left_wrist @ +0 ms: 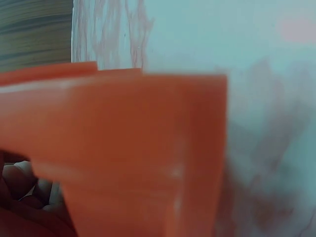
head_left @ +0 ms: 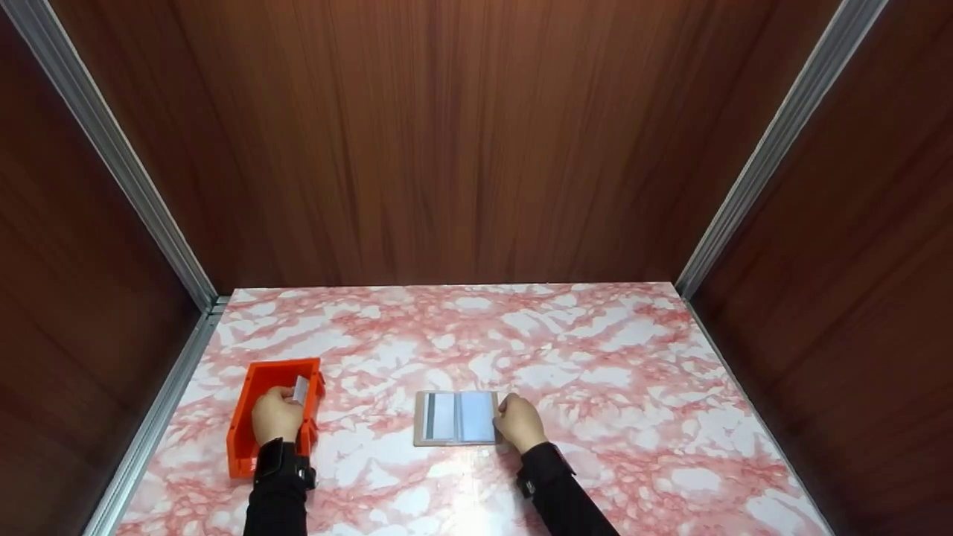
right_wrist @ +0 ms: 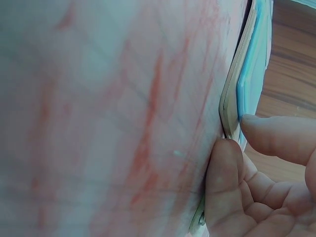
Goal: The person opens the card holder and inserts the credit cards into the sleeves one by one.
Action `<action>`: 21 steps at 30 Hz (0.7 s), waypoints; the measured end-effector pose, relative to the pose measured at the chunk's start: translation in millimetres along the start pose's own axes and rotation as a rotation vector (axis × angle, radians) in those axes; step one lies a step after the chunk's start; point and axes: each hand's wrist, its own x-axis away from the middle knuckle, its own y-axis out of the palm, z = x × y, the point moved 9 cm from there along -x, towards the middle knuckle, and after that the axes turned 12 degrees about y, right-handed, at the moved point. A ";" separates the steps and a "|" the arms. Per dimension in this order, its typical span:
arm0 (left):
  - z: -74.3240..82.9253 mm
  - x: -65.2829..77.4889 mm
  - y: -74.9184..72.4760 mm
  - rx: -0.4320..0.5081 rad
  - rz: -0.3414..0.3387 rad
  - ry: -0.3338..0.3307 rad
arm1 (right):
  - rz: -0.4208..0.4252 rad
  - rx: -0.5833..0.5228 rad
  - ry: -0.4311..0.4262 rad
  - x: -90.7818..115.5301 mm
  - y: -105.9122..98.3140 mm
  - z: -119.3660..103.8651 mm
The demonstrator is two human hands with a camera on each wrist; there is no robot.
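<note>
On the left, my left hand point(head_left: 277, 417) reaches into an orange plastic bin point(head_left: 257, 381) and pinches a small pale flat piece point(head_left: 300, 389). The bin wall point(left_wrist: 123, 143) hides most of that hand in the left wrist view; only curled fingers point(left_wrist: 19, 180) show. A thin tan board point(head_left: 418, 428) lies flat near the middle, bearing two pale blue-white panels point(head_left: 476, 417) side by side, with a dark strip near the left. My right hand point(head_left: 521, 424) pinches the board's right edge. The right wrist view shows the thumb against the blue layer point(right_wrist: 251, 89) and a finger by the wooden edge point(right_wrist: 229, 106).
The table point(head_left: 633, 417) has a red and white marbled top. Dark wood panels point(head_left: 447, 149) stand behind it and along both sides, with grey metal rails point(head_left: 119, 156) in the corners. The bin stands left of the board, with bare tabletop between them.
</note>
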 end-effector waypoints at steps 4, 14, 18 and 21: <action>1.9 0.0 -2.0 -0.015 0.010 0.015 | 0.013 0.001 -0.013 -0.3 0.3 -0.9; 10.7 2.6 -16.0 -0.023 0.113 0.038 | -0.004 0.002 0.006 -1.7 2.5 1.2; 16.2 4.0 -23.2 0.003 0.161 0.037 | -0.004 -0.003 0.003 -1.6 1.9 1.3; 19.1 5.1 -27.3 0.031 0.195 0.031 | -0.001 -0.004 0.000 -1.6 1.1 1.0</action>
